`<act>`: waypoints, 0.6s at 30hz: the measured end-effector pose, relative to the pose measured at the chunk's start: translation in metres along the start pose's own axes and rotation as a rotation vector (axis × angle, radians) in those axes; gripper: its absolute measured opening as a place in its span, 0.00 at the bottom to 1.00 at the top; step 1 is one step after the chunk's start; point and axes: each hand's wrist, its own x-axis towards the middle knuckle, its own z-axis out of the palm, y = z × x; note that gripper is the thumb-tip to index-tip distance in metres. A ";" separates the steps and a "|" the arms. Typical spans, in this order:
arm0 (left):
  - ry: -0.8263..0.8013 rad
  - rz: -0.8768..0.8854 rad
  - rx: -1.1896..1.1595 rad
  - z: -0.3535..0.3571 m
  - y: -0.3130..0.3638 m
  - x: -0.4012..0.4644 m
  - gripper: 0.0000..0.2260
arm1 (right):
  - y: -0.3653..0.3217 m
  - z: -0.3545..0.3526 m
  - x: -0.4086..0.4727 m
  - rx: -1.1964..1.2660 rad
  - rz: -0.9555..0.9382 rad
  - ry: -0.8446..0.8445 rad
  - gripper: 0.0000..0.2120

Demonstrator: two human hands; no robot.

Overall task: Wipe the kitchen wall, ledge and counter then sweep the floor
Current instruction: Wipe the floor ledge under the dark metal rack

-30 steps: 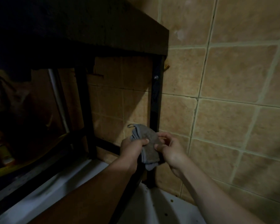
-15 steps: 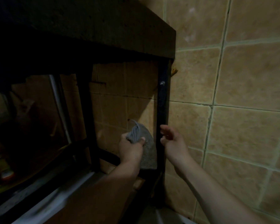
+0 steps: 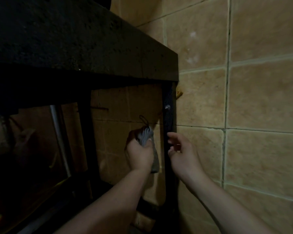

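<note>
Left hand (image 3: pixel 139 154) grips the folded grey cloth (image 3: pixel 146 136) against the tiled wall (image 3: pixel 118 107) inside the dark shelf frame (image 3: pixel 169 149), just beside its right upright; right hand (image 3: pixel 182 153) hangs loosely curled and empty at that upright. I would press the cloth flat and work in overlapping strokes toward the frame's lower right corner. In this dim view I cannot be sure how much cloth touches the tile.

Left hand (image 3: pixel 139 153) gripping grey cloth (image 3: pixel 146 135), right hand (image 3: pixel 183 154) loose beside black post (image 3: pixel 169 119)
</note>
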 end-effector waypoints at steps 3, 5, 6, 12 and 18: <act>0.018 -0.025 0.094 0.006 0.014 0.016 0.08 | -0.004 -0.001 0.004 0.008 -0.016 0.003 0.22; -0.050 -0.065 0.164 0.011 0.025 0.030 0.12 | -0.006 -0.001 0.007 0.030 -0.013 0.002 0.21; -0.099 -0.071 0.200 0.014 0.030 0.038 0.15 | -0.006 -0.001 0.009 0.039 -0.009 0.004 0.20; 0.013 0.147 0.229 0.042 0.034 0.065 0.20 | -0.008 -0.006 0.020 0.070 -0.045 0.034 0.21; 0.050 0.280 0.226 0.043 0.021 0.056 0.20 | 0.008 -0.006 0.023 0.053 -0.045 0.033 0.22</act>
